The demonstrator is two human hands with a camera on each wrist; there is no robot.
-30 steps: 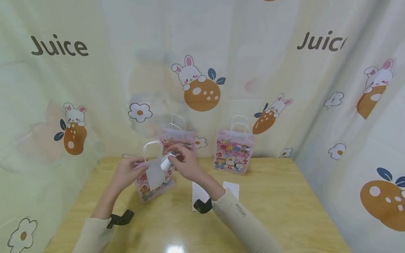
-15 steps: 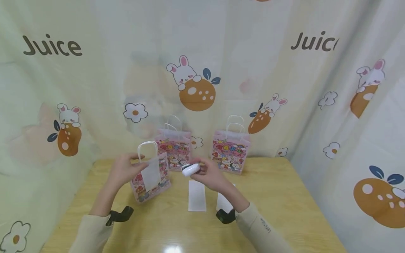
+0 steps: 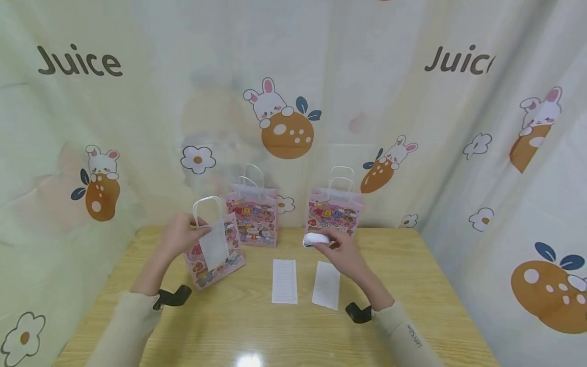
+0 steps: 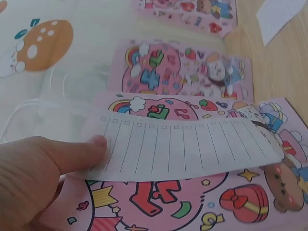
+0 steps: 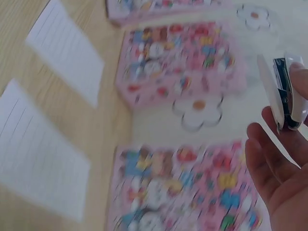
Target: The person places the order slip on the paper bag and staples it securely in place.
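Slip (image 3: 214,250) pinched at front bag (image 3: 234,250); stapler (image 3: 316,238) held up.
Loose slips (image 3: 285,283), on desk (image 3: 284,331): could scatter if the right hand (image 3: 343,253) brushes them. Front bag, askew: may tip if the left hand (image 3: 180,235), pinching its top and the slip, lets go; slip, lying over its face, might then slide, no fastening discernible. Stapler, gripped by the right hand before the right bag (image 3: 334,214): could knock that bag if pushed farther. Room: bare desk nearest and at right; narrow strip between slips; middle bag (image 3: 254,219) and right bag near the curtain (image 3: 367,76), little space behind.
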